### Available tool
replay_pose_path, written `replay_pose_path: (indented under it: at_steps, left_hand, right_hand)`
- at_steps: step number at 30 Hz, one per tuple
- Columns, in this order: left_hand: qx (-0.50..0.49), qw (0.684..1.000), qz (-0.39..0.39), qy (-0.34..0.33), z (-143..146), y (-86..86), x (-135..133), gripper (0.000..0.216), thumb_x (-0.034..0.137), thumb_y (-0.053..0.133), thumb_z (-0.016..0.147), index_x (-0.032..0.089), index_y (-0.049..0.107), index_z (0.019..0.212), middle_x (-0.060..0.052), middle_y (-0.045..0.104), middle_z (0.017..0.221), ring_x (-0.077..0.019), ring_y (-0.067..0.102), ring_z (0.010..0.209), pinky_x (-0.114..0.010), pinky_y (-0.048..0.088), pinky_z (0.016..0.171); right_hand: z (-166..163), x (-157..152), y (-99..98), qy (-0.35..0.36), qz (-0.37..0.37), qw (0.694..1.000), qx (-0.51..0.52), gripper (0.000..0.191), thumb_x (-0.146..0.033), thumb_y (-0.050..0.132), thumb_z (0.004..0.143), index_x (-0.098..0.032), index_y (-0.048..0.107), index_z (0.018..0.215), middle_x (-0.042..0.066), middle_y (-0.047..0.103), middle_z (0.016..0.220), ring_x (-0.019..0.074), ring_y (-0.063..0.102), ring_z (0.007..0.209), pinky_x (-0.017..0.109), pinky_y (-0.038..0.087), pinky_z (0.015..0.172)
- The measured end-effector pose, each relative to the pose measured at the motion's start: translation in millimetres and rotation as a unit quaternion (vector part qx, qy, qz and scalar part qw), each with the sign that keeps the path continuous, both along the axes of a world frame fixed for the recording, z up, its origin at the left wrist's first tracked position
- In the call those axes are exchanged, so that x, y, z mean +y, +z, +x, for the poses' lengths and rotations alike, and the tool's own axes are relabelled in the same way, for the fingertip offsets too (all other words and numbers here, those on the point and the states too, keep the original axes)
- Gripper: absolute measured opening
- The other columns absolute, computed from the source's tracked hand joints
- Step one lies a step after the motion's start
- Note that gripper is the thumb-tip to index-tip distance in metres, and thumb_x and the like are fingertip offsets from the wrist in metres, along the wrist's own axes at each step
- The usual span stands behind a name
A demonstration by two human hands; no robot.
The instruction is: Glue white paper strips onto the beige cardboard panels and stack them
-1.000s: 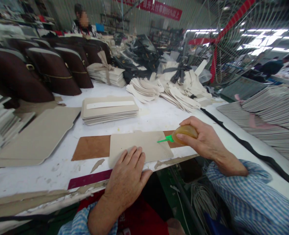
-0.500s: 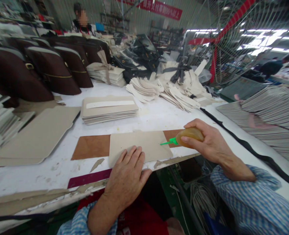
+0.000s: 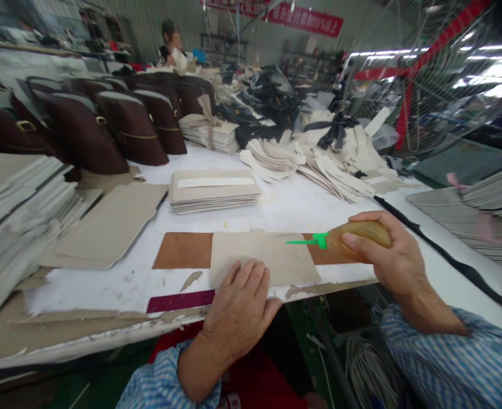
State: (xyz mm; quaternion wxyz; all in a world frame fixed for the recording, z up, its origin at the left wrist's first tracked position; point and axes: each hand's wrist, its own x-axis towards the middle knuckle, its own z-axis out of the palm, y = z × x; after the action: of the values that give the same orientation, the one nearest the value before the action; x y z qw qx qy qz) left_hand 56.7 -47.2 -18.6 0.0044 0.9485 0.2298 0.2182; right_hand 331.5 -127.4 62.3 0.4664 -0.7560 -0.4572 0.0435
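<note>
My right hand (image 3: pixel 383 253) is closed round an amber glue bottle (image 3: pixel 359 237) with a green nozzle (image 3: pixel 308 241). The nozzle tip hovers over the right part of a beige card piece (image 3: pixel 272 258). That piece lies across a brown leather strip (image 3: pixel 183 250) at the near edge of the white table (image 3: pixel 302 204). My left hand (image 3: pixel 242 309) lies flat, fingers stretched out, pressing the near edge of the beige piece.
A stack of beige panels (image 3: pixel 214 190) sits behind the work. A large grey board (image 3: pixel 110 224) and piled sheets (image 3: pixel 16 210) lie at left, dark bags (image 3: pixel 118 128) behind them. Loose cream cut pieces (image 3: pixel 319 162) lie at back right. Another person (image 3: pixel 170 45) sits far off.
The view has swung left and slightly nearer. My right hand and the bottle have drawn back to the right along the beige piece. My left hand stays pressed on it.
</note>
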Motion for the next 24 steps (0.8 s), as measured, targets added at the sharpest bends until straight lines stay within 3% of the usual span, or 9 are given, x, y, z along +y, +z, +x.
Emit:
replay_pose_path:
  at_steps: [4, 8, 13, 18, 24]
  left_hand:
    - [0.017, 1.0, -0.011, 0.013, 0, 1.0, -2, 0.047, 0.048, 0.052, 0.105, 0.012, 0.063, 0.134, -0.011, 0.069, 0.137, -0.0295, 0.06, 0.123, -0.046, 0.046, 0.1]
    - [0.0, 1.0, -0.01, 0.005, -1, 2.7, -2, 0.048, 0.048, 0.056, 0.103, 0.011, 0.063, 0.132, -0.011, 0.071, 0.132, -0.0283, 0.061, 0.119, -0.044, 0.045, 0.1]
    - [-0.003, 1.0, -0.016, 0.008, -1, 2.5, -3, 0.046, 0.047, 0.055, 0.104, 0.011, 0.063, 0.131, -0.01, 0.071, 0.13, -0.0277, 0.061, 0.117, -0.044, 0.044, 0.099]
    - [0.01, 0.999, -0.025, 0.019, 0, 2.7, -3, 0.047, 0.05, 0.053, 0.104, 0.013, 0.064, 0.131, -0.01, 0.071, 0.132, -0.0279, 0.061, 0.117, -0.046, 0.045, 0.091]
    - [0.008, 1.0, -0.02, 0.016, 1, 1.6, -5, 0.046, 0.048, 0.052, 0.105, 0.012, 0.063, 0.131, -0.011, 0.07, 0.134, -0.0275, 0.061, 0.118, -0.044, 0.044, 0.092]
  right_hand:
    - [-21, 22, -4.7, 0.045, 0.007, 0.997, 0.064, 0.034, -0.051, 0.082, 0.077, -0.029, 0.066, 0.098, 0.0, 0.066, 0.077, 0.0233, 0.06, 0.066, 0.037, 0.049, 0.056]
    - [-48, 44, -8.3, 0.12, -0.036, 0.987, 0.1, 0.041, -0.052, 0.081, 0.078, -0.026, 0.063, 0.105, 0.0, 0.067, 0.079, 0.0214, 0.06, 0.066, 0.035, 0.049, 0.057]
    - [-66, 61, -8.6, 0.171, -0.054, 0.982, 0.058, 0.034, -0.045, 0.076, 0.079, -0.024, 0.061, 0.101, -0.001, 0.064, 0.078, 0.0208, 0.059, 0.071, 0.035, 0.049, 0.065]
    - [-70, 66, -9.3, 0.195, -0.061, 0.978, 0.033, 0.031, -0.045, 0.073, 0.079, -0.025, 0.061, 0.099, -0.001, 0.063, 0.08, 0.0209, 0.058, 0.072, 0.036, 0.048, 0.067]
    - [-73, 68, -8.0, 0.225, -0.074, 0.971, -0.006, 0.027, -0.043, 0.071, 0.084, -0.025, 0.06, 0.1, 0.0, 0.064, 0.084, 0.0215, 0.059, 0.075, 0.036, 0.048, 0.07]
